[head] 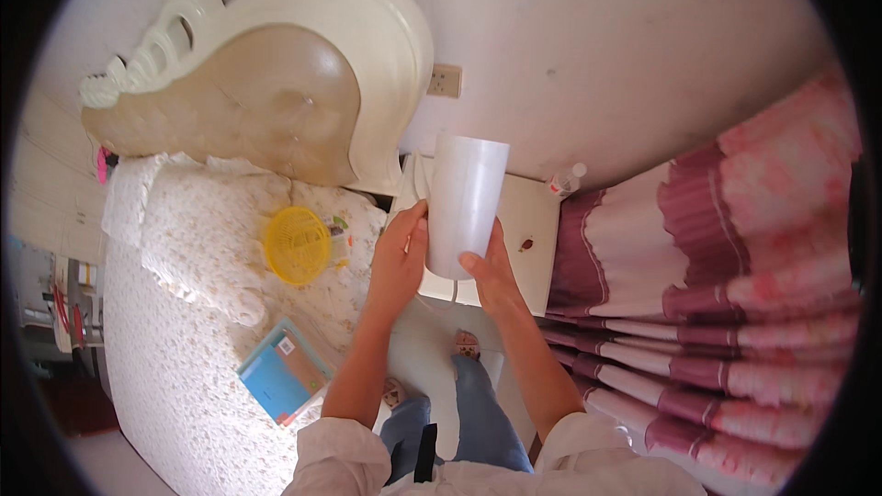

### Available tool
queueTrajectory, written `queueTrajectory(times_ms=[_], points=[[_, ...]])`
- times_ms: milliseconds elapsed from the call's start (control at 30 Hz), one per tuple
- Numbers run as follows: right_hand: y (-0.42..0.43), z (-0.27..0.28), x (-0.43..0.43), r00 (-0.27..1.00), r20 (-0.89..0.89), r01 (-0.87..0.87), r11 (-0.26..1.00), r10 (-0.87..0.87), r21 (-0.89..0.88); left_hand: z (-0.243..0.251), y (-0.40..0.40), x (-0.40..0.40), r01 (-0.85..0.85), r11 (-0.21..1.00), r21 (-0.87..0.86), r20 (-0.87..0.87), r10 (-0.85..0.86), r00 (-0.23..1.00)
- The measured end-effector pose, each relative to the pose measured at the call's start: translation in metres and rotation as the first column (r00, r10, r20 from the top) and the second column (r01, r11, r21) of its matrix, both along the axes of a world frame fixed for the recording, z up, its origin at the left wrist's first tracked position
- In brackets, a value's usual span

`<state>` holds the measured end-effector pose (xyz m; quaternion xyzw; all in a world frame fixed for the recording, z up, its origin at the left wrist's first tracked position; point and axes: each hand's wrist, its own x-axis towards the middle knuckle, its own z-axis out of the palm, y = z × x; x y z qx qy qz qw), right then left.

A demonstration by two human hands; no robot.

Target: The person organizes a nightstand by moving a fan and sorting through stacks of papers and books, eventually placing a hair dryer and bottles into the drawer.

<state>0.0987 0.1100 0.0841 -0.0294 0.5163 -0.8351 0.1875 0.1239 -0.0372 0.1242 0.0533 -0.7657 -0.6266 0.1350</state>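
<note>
Both hands hold a white cylindrical object with a cord (pixel 468 203), possibly a lampshade or small lamp, above a cream bedside table (pixel 527 220). My left hand (pixel 403 248) grips its left side, with the fingertips partly hidden behind it. My right hand (pixel 490 265) holds the lower right side, thumb across the front near the bottom edge. A thin white cord (pixel 454 293) hangs from the lower end and curves to the left. A small dark red item (pixel 526 243) lies on the table to the right of my right hand.
A clear plastic bottle (pixel 568 180) stands at the table's back right corner. Left is a bed with a floral sheet (pixel 158 358), a yellow plastic basket (pixel 298 245) and blue books or folders (pixel 282 372). A wall socket (pixel 445 81) is behind; pink and maroon curtains (pixel 703 234) hang right.
</note>
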Motion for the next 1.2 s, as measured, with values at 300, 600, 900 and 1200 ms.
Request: queueTrajectory(times_ms=[300,600,900,1200], points=[[-0.031,0.196,0.057,0.882,-0.436,0.316,0.91,-0.178,0.268,0.178,-0.01,0.058,0.387,0.871,0.303,-0.265,-0.313,0.912],[-0.048,0.295,0.155,0.811,-0.584,0.018,1.0,-0.029,-0.024,0.31,-0.087,0.141,0.638,0.396,0.66,-0.451,-0.471,0.758],[-0.111,0.295,0.243,0.84,-0.497,0.158,0.974,-0.219,-0.162,0.319,-0.104,0.188,0.538,0.415,0.733,-0.486,-0.234,0.842],[-0.117,0.274,0.264,0.494,-0.866,0.488,0.848,-0.075,0.204,0.283,-0.095,0.236,0.166,0.886,0.434,-0.134,-0.119,0.984]])
